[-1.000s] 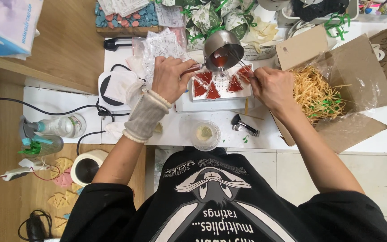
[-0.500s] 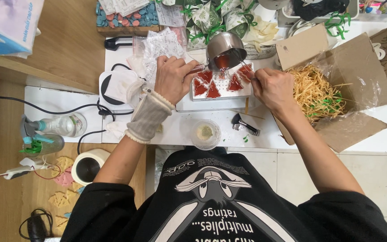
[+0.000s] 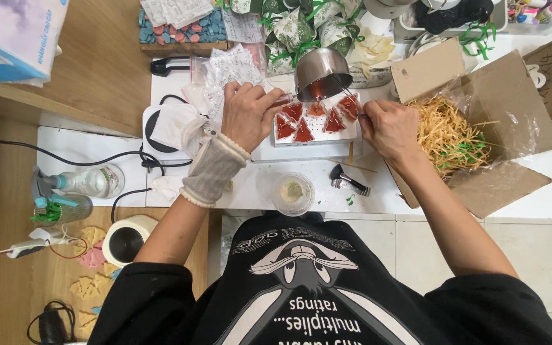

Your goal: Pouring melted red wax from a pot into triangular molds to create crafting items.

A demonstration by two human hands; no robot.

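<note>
Tilting over the white mould [image 3: 317, 131], the small steel pot [image 3: 319, 73] shows red liquid at its lip, right above the far row of red triangular shapes [image 3: 303, 132] that fill the mould's cavities. The left hand [image 3: 247, 114], wearing a knitted wrist warmer, has its fingers closed round the pot's handle at the mould's left end. The right hand [image 3: 388, 128] sits at the mould's right end, its fingers pinched shut on a thin metal tool [image 3: 351, 97] whose tip reaches toward the pot's lip. The mould lies near the middle of the white surface [image 3: 416, 198], toward its far edge. Nearer the person stand a small clear cup [image 3: 293, 193] and a dark tool [image 3: 347, 180]. At the right edge an open cardboard box [image 3: 506, 115] holds straw-coloured paper shred. By the left edge lie a black cable [image 3: 84, 160], a spray bottle [image 3: 81, 182] and a roll of tape [image 3: 124, 239].
</note>
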